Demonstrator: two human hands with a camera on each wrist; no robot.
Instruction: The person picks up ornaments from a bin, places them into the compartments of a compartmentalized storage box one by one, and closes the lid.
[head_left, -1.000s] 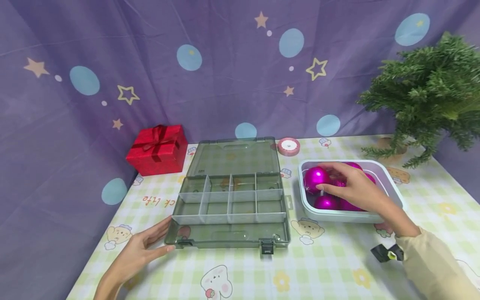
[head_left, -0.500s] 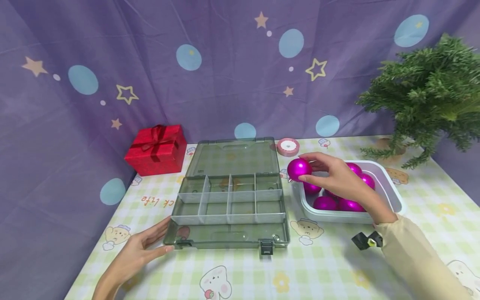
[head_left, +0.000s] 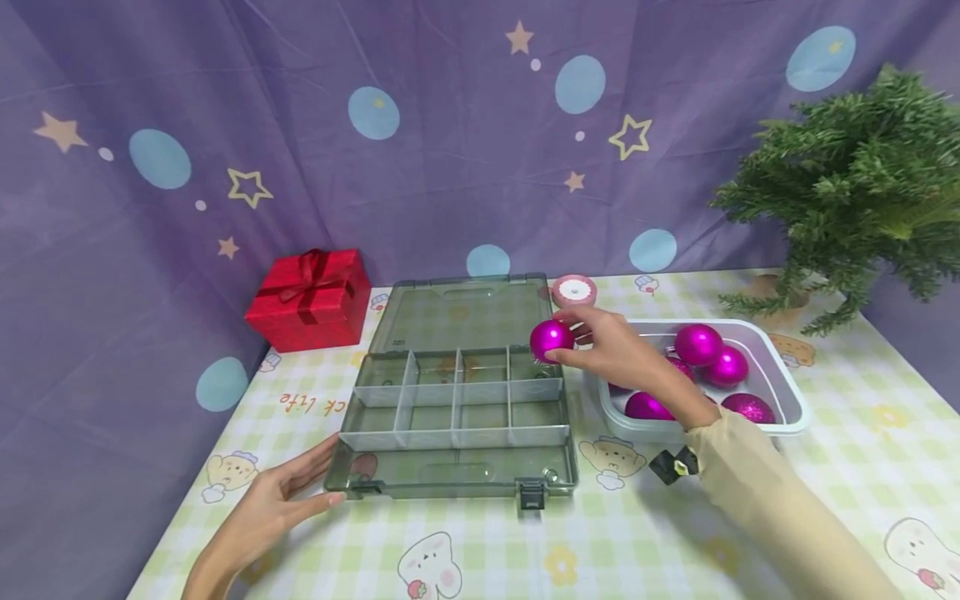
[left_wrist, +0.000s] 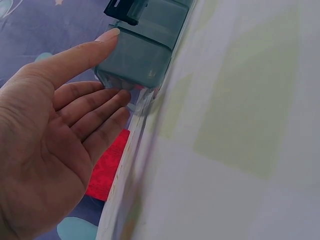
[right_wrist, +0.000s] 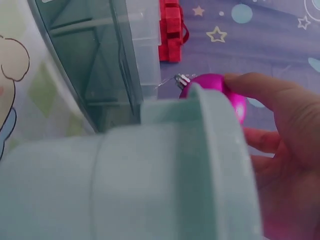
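The right hand [head_left: 617,353] pinches a shiny magenta ball [head_left: 551,340] between thumb and fingers, above the back right compartment of the open grey divided case [head_left: 483,435]. In the right wrist view the ball [right_wrist: 212,85] shows its silver cap, partly hidden behind the tub rim. The left hand [head_left: 266,506] lies at the case's front left corner, thumb at the front edge and fingers along the side. From the left wrist view, that hand [left_wrist: 62,125] has nearly straight fingers against the case [left_wrist: 135,57]. The case's compartments hold nothing.
To the right, a pale tub [head_left: 787,396] holds several magenta balls [head_left: 698,344]. A ribbon roll [head_left: 574,290] lies behind the case, a red gift box [head_left: 311,302] at back left. A green tree [head_left: 855,183] stands at back right.
The right hand has lifted a magenta ball out of the tub and carried it left over the case's back right corner. The left hand has stayed at the case's corner.
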